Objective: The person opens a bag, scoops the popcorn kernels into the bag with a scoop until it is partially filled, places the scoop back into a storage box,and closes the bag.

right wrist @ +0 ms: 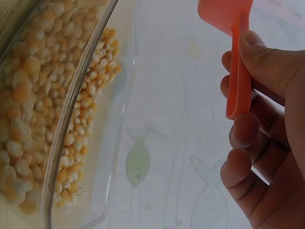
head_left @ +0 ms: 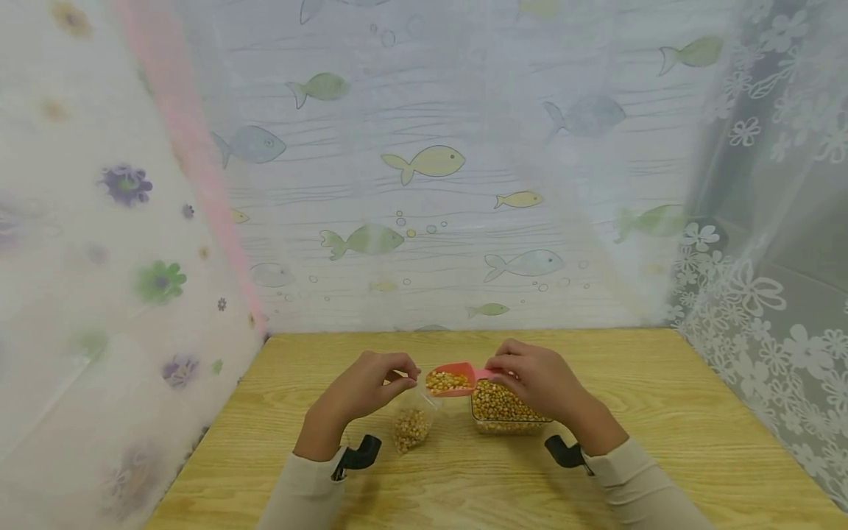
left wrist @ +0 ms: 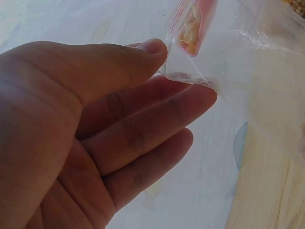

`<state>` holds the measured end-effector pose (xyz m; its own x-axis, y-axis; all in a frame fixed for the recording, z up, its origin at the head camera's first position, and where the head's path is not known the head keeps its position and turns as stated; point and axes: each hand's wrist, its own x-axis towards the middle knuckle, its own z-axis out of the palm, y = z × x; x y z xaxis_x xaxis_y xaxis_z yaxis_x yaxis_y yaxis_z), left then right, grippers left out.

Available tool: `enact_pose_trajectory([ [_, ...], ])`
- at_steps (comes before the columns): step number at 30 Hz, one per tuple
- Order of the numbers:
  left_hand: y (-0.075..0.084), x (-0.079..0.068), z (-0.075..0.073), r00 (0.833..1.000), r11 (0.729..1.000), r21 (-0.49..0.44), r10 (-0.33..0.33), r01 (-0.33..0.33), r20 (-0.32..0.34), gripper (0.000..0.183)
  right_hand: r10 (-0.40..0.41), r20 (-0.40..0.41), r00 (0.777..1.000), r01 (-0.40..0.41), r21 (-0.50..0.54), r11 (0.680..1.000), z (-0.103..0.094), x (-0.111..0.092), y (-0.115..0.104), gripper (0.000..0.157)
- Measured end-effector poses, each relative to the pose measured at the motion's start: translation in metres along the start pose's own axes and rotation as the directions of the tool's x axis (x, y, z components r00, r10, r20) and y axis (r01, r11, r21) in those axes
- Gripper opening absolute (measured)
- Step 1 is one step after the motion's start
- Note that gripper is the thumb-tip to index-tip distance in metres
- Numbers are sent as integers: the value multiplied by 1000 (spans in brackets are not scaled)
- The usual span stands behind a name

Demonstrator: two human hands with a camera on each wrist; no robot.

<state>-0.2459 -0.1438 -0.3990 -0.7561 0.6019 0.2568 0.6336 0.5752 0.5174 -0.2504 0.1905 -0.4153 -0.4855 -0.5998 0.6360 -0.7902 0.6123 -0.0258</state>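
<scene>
My right hand [head_left: 533,375] grips the handle of a pink-red scoop [right wrist: 238,81] above a clear container [head_left: 510,428]. Yellow corn kernels [head_left: 447,380] fill the scoop's bowl, which points left toward my other hand. My left hand [head_left: 364,386] pinches the top edge of a clear plastic bag [left wrist: 228,52] between thumb and fingers. Corn kernels [head_left: 411,428] lie in the bag's lower part, over the table. In the left wrist view, the scoop's tip shows at the bag's mouth, seen through the film. More kernels [right wrist: 90,109] heap inside the container.
A wood-grain table [head_left: 464,486] carries the bag and container. Behind it hangs a pale curtain [head_left: 424,221] printed with fish. Flowered sheets [head_left: 159,280] close off both sides. Black curved mounts [head_left: 361,453] stick out at both wrists.
</scene>
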Motion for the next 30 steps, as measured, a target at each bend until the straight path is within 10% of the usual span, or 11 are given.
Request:
enact_pose_trajectory([
  [30,4,1,1,1000,1000,2,-14,14,5,5,-70,220,973,90,-81,993,-13,33,-13,7],
])
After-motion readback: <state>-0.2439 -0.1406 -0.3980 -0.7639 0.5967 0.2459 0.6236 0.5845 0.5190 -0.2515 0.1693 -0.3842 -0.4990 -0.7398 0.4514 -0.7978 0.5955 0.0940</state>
